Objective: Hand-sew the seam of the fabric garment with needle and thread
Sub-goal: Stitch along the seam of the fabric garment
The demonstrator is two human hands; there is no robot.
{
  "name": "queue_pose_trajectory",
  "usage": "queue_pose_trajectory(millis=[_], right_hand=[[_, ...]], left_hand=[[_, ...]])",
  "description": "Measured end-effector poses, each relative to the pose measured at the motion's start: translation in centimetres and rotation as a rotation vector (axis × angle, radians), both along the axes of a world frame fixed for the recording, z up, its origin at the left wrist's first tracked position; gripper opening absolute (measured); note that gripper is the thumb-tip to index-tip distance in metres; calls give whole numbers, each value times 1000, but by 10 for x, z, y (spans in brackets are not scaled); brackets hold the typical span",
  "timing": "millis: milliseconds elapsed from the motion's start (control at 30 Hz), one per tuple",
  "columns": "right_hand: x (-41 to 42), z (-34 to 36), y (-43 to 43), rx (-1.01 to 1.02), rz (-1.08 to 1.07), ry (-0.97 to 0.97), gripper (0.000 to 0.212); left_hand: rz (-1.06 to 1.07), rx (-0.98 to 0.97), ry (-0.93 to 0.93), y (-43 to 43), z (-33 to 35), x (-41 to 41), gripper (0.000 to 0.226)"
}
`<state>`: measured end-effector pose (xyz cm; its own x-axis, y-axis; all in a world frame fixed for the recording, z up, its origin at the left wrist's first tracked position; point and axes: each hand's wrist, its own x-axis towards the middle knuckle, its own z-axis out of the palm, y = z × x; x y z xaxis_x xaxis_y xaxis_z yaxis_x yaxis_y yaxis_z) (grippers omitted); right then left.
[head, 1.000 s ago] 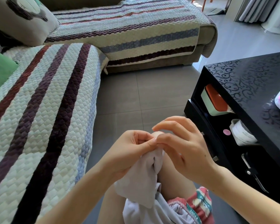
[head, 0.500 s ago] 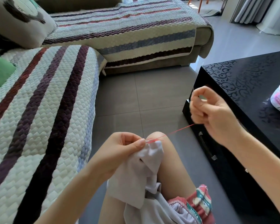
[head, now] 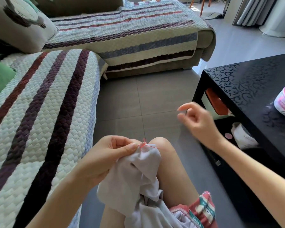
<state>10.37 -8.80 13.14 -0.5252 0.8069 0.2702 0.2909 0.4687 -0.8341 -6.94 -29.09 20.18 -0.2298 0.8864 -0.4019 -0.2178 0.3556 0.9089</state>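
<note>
Lower centre: left hand (head: 109, 155) pinches the soft, crumpled white garment (head: 135, 175) over a bare knee (head: 163, 145); thin red thread (head: 145, 144), taut 0.5 seconds ago, now loops slack at the pinch, so 1 stitch seems drawn through; right hand (head: 197, 119), centre right, blurred, fingers loosely curled; its grip is unclear.

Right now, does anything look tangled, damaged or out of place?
Only the red thread: it sits in a small loose bunch at the top of the white fabric, beside the left hand gripping that fabric. Nothing looks spilled or torn.
</note>
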Motion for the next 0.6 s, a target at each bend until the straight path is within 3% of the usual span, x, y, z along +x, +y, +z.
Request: queue_pose_trajectory(millis=[67, 167, 433, 600], right_hand=[[-6, 11, -43, 10, 226, 48, 14], [-9, 13, -74, 137, 319, -5, 23], [-21, 4, -81, 411, 239, -11, 21], [-10, 22, -50, 527, -4, -13, 16]], left_hand=[[-3, 5, -15, 1, 4, 1, 17], [-7, 7, -9, 2, 6, 2, 15], [-38, -11, 34, 2, 7, 2, 12], [-7, -19, 42, 0, 8, 1, 9]])
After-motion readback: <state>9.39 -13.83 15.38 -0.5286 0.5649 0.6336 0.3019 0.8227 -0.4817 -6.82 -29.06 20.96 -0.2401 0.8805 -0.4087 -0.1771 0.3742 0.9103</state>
